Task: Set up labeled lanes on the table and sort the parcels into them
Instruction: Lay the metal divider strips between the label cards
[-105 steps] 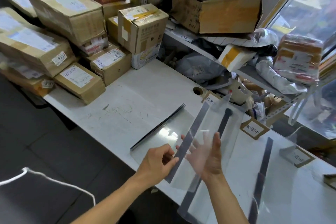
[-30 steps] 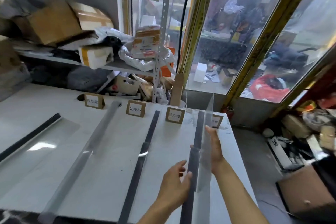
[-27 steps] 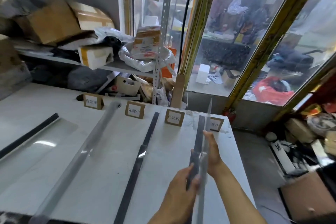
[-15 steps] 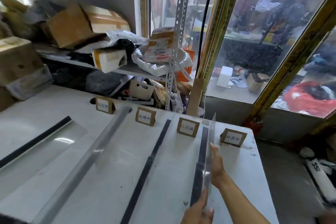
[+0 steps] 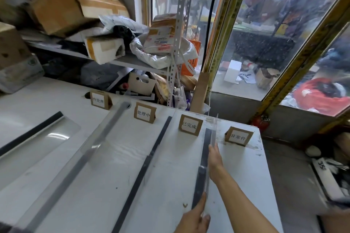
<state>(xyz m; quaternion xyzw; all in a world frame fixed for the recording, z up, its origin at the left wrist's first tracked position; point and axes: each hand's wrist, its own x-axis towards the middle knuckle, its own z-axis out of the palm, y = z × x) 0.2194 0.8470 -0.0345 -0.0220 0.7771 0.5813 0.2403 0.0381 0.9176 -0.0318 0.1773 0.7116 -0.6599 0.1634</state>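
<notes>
White tabletop point(image 5: 170, 185) fills our head view, with four card labels along its far edge and cluttered shelving point(image 5: 121, 60) behind. We are standing a clear divider panel point(image 5: 213, 138) on its dark base strip point(image 5: 205, 159), between the third label point(image 5: 190, 125) and the fourth label point(image 5: 239, 136). Our right hand point(image 5: 214, 157) lies flat against its side; our left hand point(image 5: 195, 217) pinches the near end. We judge lane setup is nearly finished: next, seat it straight, let go, then fetch parcels, none visible on these lanes.

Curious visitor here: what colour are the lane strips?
Black strips, shown in the head view.
</notes>
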